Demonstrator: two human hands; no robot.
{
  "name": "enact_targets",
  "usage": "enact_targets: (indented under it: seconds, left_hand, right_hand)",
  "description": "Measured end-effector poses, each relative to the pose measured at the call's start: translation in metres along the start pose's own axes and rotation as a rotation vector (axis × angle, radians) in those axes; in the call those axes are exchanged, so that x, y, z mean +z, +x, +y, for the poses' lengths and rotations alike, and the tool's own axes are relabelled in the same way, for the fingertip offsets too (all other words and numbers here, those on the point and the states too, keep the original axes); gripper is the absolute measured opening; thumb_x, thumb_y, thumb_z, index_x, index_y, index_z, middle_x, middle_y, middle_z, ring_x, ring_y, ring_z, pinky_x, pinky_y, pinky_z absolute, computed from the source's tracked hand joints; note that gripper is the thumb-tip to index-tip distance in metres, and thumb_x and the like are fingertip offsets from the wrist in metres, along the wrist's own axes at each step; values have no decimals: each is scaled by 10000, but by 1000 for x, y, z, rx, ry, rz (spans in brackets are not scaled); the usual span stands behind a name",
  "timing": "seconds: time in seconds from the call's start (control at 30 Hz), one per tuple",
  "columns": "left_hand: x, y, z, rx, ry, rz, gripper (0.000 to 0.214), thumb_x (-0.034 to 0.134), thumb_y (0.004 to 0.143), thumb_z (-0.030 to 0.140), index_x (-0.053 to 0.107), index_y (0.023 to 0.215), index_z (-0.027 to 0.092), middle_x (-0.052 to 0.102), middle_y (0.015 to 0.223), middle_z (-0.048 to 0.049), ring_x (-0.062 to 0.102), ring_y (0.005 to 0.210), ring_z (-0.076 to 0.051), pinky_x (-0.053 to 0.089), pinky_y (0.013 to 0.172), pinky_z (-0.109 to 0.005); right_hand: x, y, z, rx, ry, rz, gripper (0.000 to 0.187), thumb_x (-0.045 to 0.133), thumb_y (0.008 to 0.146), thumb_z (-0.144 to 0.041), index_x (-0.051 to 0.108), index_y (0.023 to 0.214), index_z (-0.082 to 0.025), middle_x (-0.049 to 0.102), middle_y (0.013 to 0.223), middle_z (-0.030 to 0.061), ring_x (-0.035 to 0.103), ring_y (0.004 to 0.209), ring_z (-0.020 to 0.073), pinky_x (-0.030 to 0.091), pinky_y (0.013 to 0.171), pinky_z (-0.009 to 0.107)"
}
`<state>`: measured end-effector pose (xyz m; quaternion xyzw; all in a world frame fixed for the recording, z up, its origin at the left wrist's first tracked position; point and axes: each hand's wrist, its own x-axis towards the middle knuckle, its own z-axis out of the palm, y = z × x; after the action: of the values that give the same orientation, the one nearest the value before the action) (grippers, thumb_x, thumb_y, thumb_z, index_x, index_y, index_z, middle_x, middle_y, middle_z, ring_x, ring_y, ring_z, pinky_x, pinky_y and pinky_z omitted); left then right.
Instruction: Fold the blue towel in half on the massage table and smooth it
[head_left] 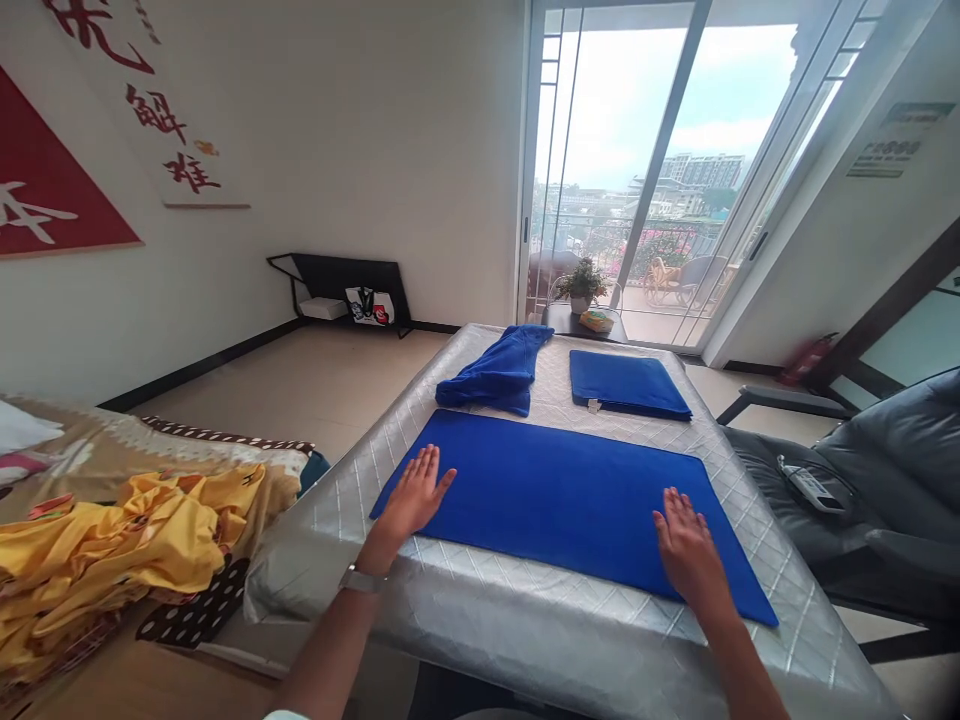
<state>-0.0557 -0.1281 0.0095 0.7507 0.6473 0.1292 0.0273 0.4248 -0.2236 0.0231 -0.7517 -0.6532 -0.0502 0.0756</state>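
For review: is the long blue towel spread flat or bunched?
Spread flat: the long blue towel lies smooth under the left hand and right hand.

Silver quilted table (pixel 517 640) under flat blue towel (pixel 570 500), folded towel (pixel 628 385), bunched towel (pixel 495 370)

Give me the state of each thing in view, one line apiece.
left hand: open, fingers spread on the flat blue towel
right hand: open, fingers spread on the flat blue towel
flat blue towel: spread out smooth
bunched blue towel: crumpled, lying in rumpled folds
folded blue towel: folded flat, edges neat
yellow cloth: crumpled in a heap
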Motion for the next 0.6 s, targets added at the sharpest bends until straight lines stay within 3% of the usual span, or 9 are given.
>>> enact_targets:
  seconds: [0.17, 0.27, 0.33, 0.43, 0.6]
  left_hand:
    - [11, 28, 115, 406, -78, -115, 784, 129, 1032, 632, 273, 1585, 96, 242, 1649, -148, 207, 1533, -237, 197, 1257, -425]
    - [31, 37, 161, 523, -79, -98, 733, 151, 1047, 595, 269, 1588, 115, 271, 1644, -128, 195, 1536, -213, 192, 1261, -413]
    - [46, 40, 174, 520, -71, -68, 705, 157, 1054, 570, 250, 1596, 129, 287, 1640, -118, 203, 1534, -207, 196, 1260, -413]
    - [61, 40, 176, 484, -69, -49, 691, 152, 1055, 555, 236, 1602, 141, 286, 1641, -109, 211, 1533, -208, 202, 1258, -422]
    - [59, 37, 174, 462, -93, -73, 705, 111, 1054, 541, 281, 1584, 110, 263, 1649, -115, 190, 1538, -201, 175, 1264, -410]
  right_hand:
    - [-17, 36, -117, -198, 101, -111, 648, 148, 1045, -418, 270, 1588, -86, 257, 1653, 82, 177, 1540, 204, 137, 1253, 410]
    - [-5, 53, -152, -242, 114, -154, 626, 185, 1048, -394, 264, 1589, -87, 225, 1661, 85, 152, 1545, 212, 123, 1254, 417]
    - [8, 58, -157, -230, 99, -177, 622, 194, 1047, -385, 274, 1586, -85, 215, 1663, 91, 148, 1546, 223, 119, 1253, 424]
    - [26, 60, -154, -201, 80, -186, 636, 184, 1045, -402, 275, 1585, -79, 211, 1664, 97, 146, 1547, 231, 108, 1252, 429]
    - [32, 59, -151, -193, 113, -181, 640, 189, 1038, -404, 261, 1594, -95, 191, 1670, 97, 118, 1552, 224, 84, 1252, 433]
